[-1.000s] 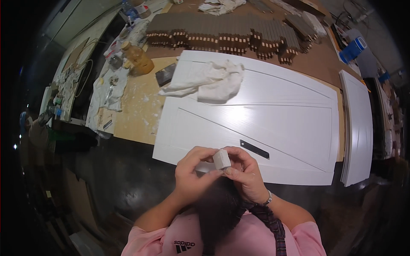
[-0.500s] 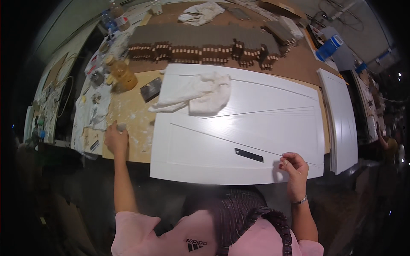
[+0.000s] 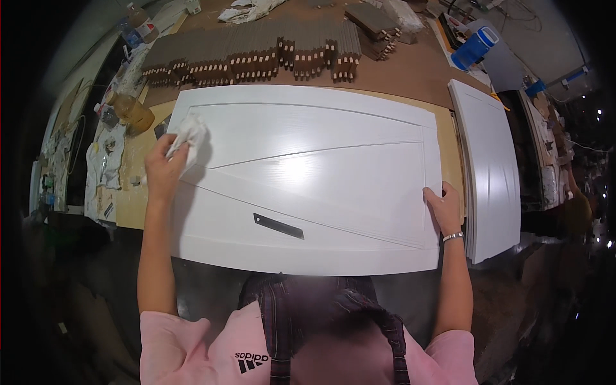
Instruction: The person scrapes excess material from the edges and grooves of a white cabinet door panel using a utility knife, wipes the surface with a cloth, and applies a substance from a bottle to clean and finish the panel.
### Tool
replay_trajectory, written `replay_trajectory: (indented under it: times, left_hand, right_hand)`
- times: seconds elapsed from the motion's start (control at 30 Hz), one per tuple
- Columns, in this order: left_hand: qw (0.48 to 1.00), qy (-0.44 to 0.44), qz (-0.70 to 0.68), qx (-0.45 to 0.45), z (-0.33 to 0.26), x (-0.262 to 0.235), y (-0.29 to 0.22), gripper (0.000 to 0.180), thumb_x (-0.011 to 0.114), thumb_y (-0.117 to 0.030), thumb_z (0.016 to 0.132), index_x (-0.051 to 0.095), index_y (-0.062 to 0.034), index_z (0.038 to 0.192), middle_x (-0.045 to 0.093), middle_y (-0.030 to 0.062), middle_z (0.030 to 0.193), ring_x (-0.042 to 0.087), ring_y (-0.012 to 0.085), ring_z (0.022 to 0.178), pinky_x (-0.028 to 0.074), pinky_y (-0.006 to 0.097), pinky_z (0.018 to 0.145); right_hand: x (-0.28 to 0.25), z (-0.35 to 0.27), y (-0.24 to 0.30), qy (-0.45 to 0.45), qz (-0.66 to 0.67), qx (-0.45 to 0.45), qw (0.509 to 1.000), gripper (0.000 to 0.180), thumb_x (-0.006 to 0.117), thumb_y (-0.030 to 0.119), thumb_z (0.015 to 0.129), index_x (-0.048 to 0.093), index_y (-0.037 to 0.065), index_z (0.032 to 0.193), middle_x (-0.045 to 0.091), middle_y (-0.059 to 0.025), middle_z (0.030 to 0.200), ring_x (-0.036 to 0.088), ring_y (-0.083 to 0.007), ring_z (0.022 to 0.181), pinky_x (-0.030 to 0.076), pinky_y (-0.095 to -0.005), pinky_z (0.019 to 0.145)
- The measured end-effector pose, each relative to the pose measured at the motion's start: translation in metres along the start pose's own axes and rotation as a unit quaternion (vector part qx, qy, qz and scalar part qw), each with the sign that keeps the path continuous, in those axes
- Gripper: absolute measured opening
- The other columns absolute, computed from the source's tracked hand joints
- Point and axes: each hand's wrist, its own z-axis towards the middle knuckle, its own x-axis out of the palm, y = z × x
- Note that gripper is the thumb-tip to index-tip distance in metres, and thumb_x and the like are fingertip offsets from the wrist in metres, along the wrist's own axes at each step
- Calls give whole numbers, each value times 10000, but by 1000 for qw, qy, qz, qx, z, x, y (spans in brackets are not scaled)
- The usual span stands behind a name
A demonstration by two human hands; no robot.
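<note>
A large white panel (image 3: 321,167) with raised trim lines lies flat on the workbench in front of me. My left hand (image 3: 163,170) grips a crumpled white cloth (image 3: 189,135) and presses it on the panel's upper left part. My right hand (image 3: 443,205) rests on the panel's right edge, fingers curled over it. A thin dark scraper blade (image 3: 278,226) lies loose on the panel near its front edge, between my two arms.
A second white panel (image 3: 491,173) lies to the right. Rows of dark wooden pieces (image 3: 256,58) line the bench behind. An amber jar (image 3: 131,112), bottles and rags crowd the left side. A blue container (image 3: 471,48) stands at the back right.
My hands left a small roll held near my chest. The left went to the bench's left side, then picked up the cloth from the panel; the right moved to the panel's right edge.
</note>
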Motion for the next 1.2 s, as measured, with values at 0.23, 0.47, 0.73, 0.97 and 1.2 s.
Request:
replay_trajectory:
  times: [0.23, 0.47, 0.73, 0.97, 1.2]
  left_hand:
    - [964, -147, 218, 49, -26, 3, -66, 254, 718, -79, 872, 666, 26, 1097, 714, 87, 949, 664, 141, 806, 523, 282, 734]
    - [870, -127, 459, 126, -18, -61, -63, 336, 746, -94, 822, 683, -5, 1141, 706, 131, 1122, 646, 300, 1078, 488, 367, 941]
    - [924, 205, 144, 290, -137, 95, -119, 242, 780, -62, 714, 721, -103, 945, 651, 28, 917, 609, 238, 869, 477, 346, 785]
    - [960, 160, 104, 207, -137, 95, -121, 301, 814, -19, 639, 698, -99, 905, 625, 28, 880, 578, 244, 838, 426, 357, 760]
    - [967, 136, 145, 158, -135, 83, -146, 300, 805, -3, 613, 660, -98, 858, 574, 31, 818, 549, 238, 799, 380, 371, 745]
  right_hand:
    - [-11, 19, -19, 41, 2, -29, 999, 334, 734, 200, 741, 607, -82, 868, 677, -166, 831, 633, -221, 740, 515, -357, 702]
    - [-20, 41, -19, 90, 267, 112, 953, 275, 613, -1, 733, 603, -64, 1000, 634, -62, 877, 572, -138, 749, 490, -287, 731]
    - [-10, 57, -27, 22, 331, 180, 926, 41, 620, 6, 761, 618, 8, 802, 611, -39, 810, 570, -144, 754, 491, -290, 775]
    - [-26, 48, 5, -75, 339, 143, 927, 170, 638, 126, 901, 640, 19, 769, 649, -64, 852, 622, -169, 833, 530, -307, 803]
    - [-51, 56, 38, -125, 360, 46, 923, 160, 631, 134, 923, 632, -21, 885, 659, -87, 855, 630, -170, 778, 536, -290, 770]
